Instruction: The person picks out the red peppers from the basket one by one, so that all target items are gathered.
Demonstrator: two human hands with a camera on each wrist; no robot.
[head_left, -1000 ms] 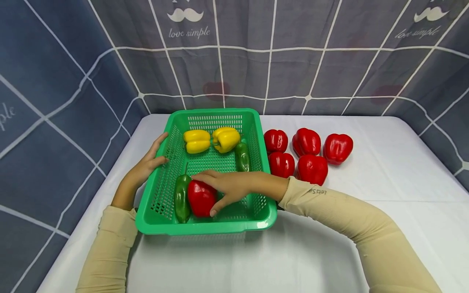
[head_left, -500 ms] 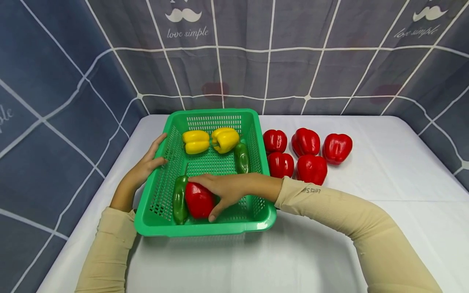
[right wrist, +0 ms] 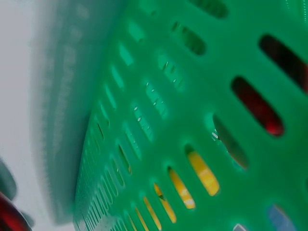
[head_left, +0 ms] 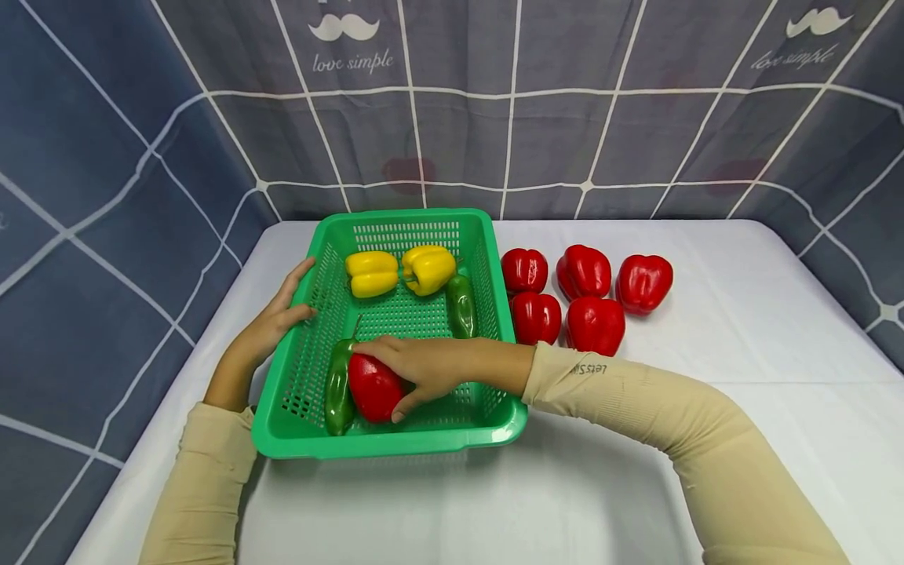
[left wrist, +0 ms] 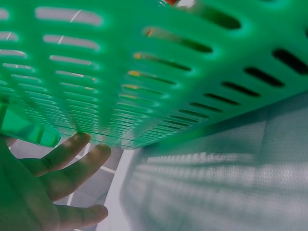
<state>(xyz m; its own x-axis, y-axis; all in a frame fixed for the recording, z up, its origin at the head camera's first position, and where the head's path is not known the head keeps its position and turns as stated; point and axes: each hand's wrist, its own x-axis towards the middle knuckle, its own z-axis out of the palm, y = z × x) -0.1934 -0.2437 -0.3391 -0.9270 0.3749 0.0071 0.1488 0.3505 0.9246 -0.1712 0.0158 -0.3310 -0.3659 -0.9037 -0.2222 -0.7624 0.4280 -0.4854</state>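
In the head view my right hand (head_left: 431, 365) reaches over the wall of a green plastic basket (head_left: 388, 447) and grips a red bell pepper (head_left: 373, 390) near its front. A long green chili pepper (head_left: 339, 392) lies just left of that bell pepper. My left hand (head_left: 271, 328) holds the basket's left rim, thumb hooked over it. The left wrist view shows fingers (left wrist: 77, 173) spread along the outer side of the slotted wall. Two yellow bell peppers (head_left: 428, 270) lie at the back of the basket, and another green chili (head_left: 462, 308) lies along its right side.
Several red bell peppers (head_left: 595, 326) stand on the white table (head_left: 741, 314) right of the basket, two of them close against it. A grey-blue grid curtain (head_left: 551, 141) borders the back and sides. Yellow shows through the slotted basket wall (right wrist: 159, 134) in the right wrist view.
The right hand and its red bell pepper have shifted slightly left, closer to the green chili, and the pepper has tilted a little. The whole head view has drifted slightly. The left hand keeps its hold.
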